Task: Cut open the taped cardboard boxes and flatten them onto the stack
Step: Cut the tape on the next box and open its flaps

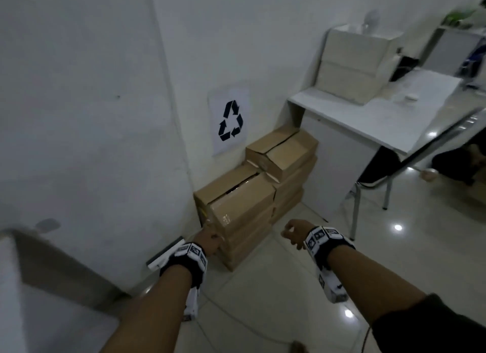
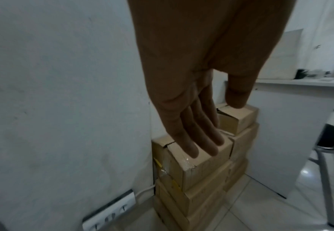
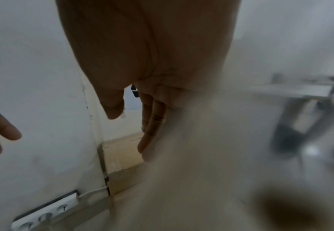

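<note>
The cardboard boxes (image 1: 252, 195) stand stacked at frame centre against the wall. The left hand (image 1: 210, 241), fingers straight and holding nothing, reaches toward the near box; the right hand (image 1: 293, 231) hangs loosely curled, empty, lower centre.

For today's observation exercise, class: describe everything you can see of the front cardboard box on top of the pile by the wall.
The front cardboard box is plain brown, its top flaps closed but parted along a dark gap. Clear tape glints on its near corner, which looks scuffed. It sits upright atop stacked brown boxes against the white wall, below a recycling sign. The left hand reaches over its top with straight fingers; contact is unclear.
</note>
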